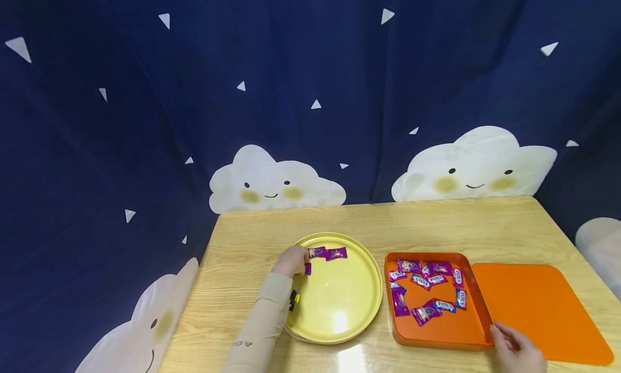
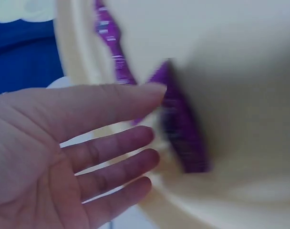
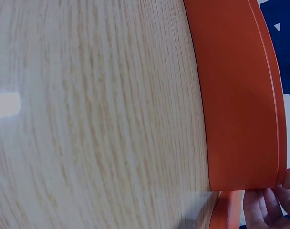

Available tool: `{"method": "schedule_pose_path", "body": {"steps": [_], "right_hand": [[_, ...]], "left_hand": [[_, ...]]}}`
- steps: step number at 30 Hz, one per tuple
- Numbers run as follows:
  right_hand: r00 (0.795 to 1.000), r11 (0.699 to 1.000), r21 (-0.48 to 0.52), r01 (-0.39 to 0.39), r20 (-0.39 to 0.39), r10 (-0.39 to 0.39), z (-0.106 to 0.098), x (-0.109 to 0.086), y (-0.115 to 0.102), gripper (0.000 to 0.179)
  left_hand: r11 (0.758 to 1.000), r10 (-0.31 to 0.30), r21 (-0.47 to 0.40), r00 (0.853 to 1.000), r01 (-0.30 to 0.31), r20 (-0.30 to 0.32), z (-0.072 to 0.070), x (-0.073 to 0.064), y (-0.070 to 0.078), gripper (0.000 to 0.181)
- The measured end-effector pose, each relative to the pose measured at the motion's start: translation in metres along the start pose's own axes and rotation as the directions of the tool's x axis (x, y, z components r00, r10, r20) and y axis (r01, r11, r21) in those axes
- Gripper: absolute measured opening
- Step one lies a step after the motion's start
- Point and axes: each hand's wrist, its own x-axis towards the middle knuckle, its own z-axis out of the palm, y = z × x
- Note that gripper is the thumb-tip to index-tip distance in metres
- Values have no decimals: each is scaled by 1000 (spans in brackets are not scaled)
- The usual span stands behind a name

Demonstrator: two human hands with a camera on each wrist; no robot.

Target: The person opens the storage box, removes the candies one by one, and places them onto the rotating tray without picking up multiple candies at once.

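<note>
On the round yellow plate (image 1: 339,297), my left hand (image 1: 291,261) is over the left rim, pinching a small purple-wrapped candy (image 2: 185,133). In the left wrist view the thumb crosses the wrapper's end, the index finger is hidden behind it, and the other fingers are loosely bent. Two more purple candies (image 1: 336,253) lie end to end by the plate's far edge. At the near right corner of an orange box (image 1: 436,338), my right hand (image 1: 519,351) grips its wall, thumb at the rim and fingers curled below it.
Inside the box lie several purple candies (image 1: 427,312) and several blue-and-red wrapped ones (image 1: 461,297). A flat orange lid (image 1: 543,313) is on the wooden table (image 1: 252,233) to the box's right. A dark blue cloth (image 1: 291,55) with clouds hangs behind.
</note>
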Motion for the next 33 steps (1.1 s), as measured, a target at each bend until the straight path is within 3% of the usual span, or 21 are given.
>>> {"method": "schedule_pose_path", "body": {"steps": [6,10,13,18,26,33], "right_hand": [[1000,999,-35,-16,18,16,-1,2,1,34],[999,997,-66,-34,33,36,-2,2,0,34],[998,996,-76,-49,37,52,-3,2,0,35],[998,996,-78,-49,37,52,-3,3,0,36],[1000,1000,10,-3,0,3,0,-1,2,32],[1000,1000,13,3,7,-3,-2,0,2,33]], "left_hand": [[1000,7,-22,1000,-8,-19,-26,2,22,46],[996,88,29,993,-86,-76,-37,5,43,67],[982,172,103,977,-160,-127,-39,10,62,73],[951,274,194,949,-242,-154,-32,19,96,79],[918,356,224,930,-329,-95,-7,25,151,82],[889,402,256,914,-379,-44,14,23,195,79]]}}
